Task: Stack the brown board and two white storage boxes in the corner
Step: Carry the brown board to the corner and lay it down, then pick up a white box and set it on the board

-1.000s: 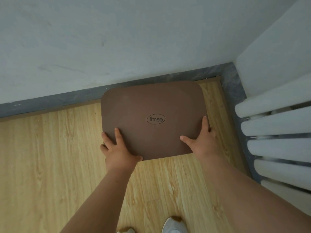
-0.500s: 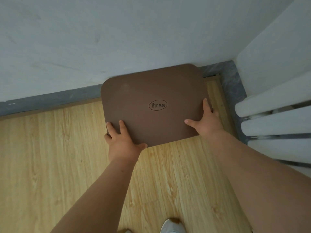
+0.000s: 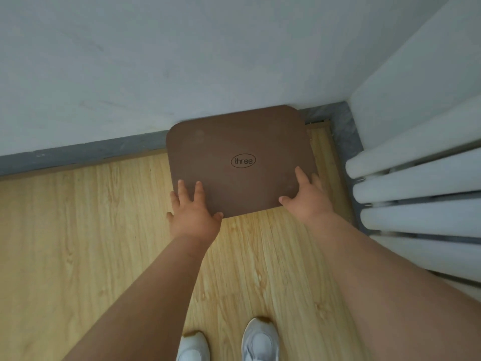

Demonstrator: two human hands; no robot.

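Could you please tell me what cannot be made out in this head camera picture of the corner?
- The two white storage boxes: not in the head view at all.
- Underside of the flat brown board with the "three" oval: hidden by the board itself, so whether it rests on the wooden floor is unclear.
- Left hand and right hand: fingers beneath the board's edge are hidden.
- White shoes: cut off by the bottom edge.
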